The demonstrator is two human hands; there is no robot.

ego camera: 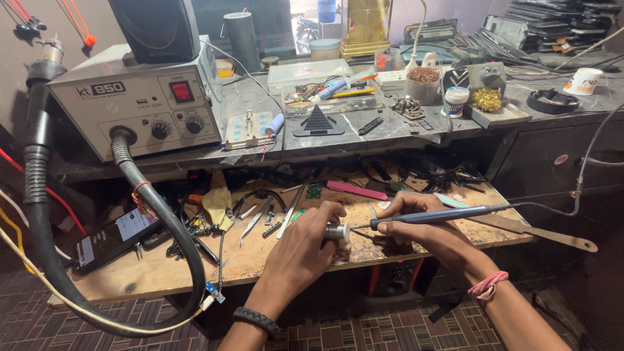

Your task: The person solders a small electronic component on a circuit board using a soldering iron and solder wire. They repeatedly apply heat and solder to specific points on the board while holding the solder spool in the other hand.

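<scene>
The left hand (305, 244) is curled shut around a small silver spool (337, 233) and holds it over the wooden bench (260, 257). The right hand (422, 231) pinches a blue soldering iron (429, 216) like a pen. The thin metal tip of the iron points left and almost touches the spool. A grey cord (572, 195) runs from the back of the iron off to the right.

On the stone shelf (390, 127) above sits a grey box machine (140, 97) with a red square switch and two black knobs on its front. A fat black hose (162, 227) comes out of the box and loops down in front of the bench on the left. A white paper cup (583, 81) with orange marks stands far right on the shelf. A small white pot (455, 101) with a round lid stands beside a gold wire ball (487, 99). A clear plastic box (325, 91) holds pens and little tools.

On the bench lie a dark phone (114, 240) with a white label, silver tweezers (253, 224) and a pink flat stick (356, 190).
</scene>
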